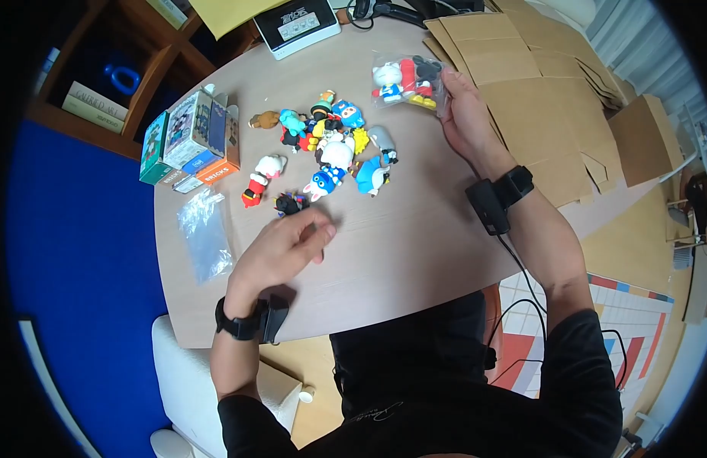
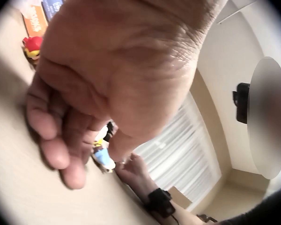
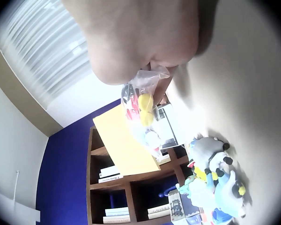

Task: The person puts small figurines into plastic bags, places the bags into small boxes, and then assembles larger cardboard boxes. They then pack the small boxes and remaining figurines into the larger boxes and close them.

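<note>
A clear plastic bag [image 1: 409, 80] with small toy figurines inside is pinched at one edge by my right hand [image 1: 468, 114], raised at the far right of the table. In the right wrist view the bag [image 3: 143, 105] hangs from the fingers, a yellow-footed figurine showing through. My left hand [image 1: 281, 256] is held over the near left of the table, fingers loosely bent around nothing. Just beyond its knuckles lies a small dark figurine [image 1: 291, 203]. A pile of colourful figurines, among them a white one [image 1: 336, 153] and a blue one [image 1: 371, 177], lies mid-table.
Small toy boxes [image 1: 191, 137] stand at the table's left side, with a flat clear plastic bag [image 1: 204, 237] in front of them. Flattened cardboard [image 1: 536, 99] covers the right side. A white box-like device [image 1: 296, 29] sits at the back edge.
</note>
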`<state>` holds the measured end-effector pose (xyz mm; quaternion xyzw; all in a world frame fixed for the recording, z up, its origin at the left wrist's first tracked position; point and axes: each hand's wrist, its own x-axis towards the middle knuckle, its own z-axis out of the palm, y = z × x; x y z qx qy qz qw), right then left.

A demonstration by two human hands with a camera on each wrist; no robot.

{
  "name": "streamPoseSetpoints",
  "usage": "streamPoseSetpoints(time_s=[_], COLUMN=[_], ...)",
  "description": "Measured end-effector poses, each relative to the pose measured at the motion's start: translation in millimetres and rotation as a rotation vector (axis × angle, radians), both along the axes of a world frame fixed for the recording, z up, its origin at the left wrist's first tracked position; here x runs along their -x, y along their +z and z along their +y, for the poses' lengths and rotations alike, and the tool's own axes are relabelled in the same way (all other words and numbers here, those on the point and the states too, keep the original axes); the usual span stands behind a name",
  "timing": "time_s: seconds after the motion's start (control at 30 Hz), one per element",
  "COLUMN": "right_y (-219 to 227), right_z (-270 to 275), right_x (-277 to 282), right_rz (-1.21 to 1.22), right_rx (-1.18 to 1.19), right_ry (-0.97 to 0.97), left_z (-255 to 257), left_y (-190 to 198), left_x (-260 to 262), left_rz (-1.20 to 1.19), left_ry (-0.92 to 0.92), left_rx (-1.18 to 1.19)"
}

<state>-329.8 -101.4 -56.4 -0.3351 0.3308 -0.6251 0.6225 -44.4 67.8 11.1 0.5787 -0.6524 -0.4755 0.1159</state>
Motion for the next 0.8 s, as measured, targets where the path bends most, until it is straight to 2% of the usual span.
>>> streamPoseSetpoints(time_s=[0.07, 0.17, 0.23, 0.33, 0.43, 0.53, 0.63, 0.67, 0.77, 0.8], right_y=[3, 7, 6, 8, 26, 28, 20, 19, 22, 23], right_z=[1, 7, 8, 12, 27, 35, 42, 47, 58, 63], right_x=[1, 0, -1, -5, -12, -18, -21, -26, -24, -30], right_rz=[-0.06, -0.063, -0.046, -0.036, -0.065, -0.034, 0.104, 0.093, 0.191, 0.189], right_rx=[0.011, 0.013, 0.025, 0.032, 0.043, 0.048, 0.095, 0.133, 0.178, 0.193], right_ry=[0.025, 0.044, 0.061, 0.093, 0.173, 0.275, 0.387, 0.383, 0.53, 0.505], left_z=[-12, -38, -54, -68, -67, -54, -35, -33, -26, -25], left_y=[-14, -26, -32, -30, -32, -15, -13, -16, -20, -28], left_x=[2, 0, 2, 7, 14, 13, 15, 12, 11, 11], left_rz=[0.129, 0.091, 0.055, -0.025, 0.069, 0.339, 0.715, 0.713, 0.882, 0.949], left_ry=[0.071, 0.091, 0.11, 0.115, 0.084, -0.016, -0.049, -0.114, -0.029, 0.006], left_rx=[0.014, 0.044, 0.148, 0.21, 0.311, 0.037, -0.087, -0.052, -0.124, -0.108])
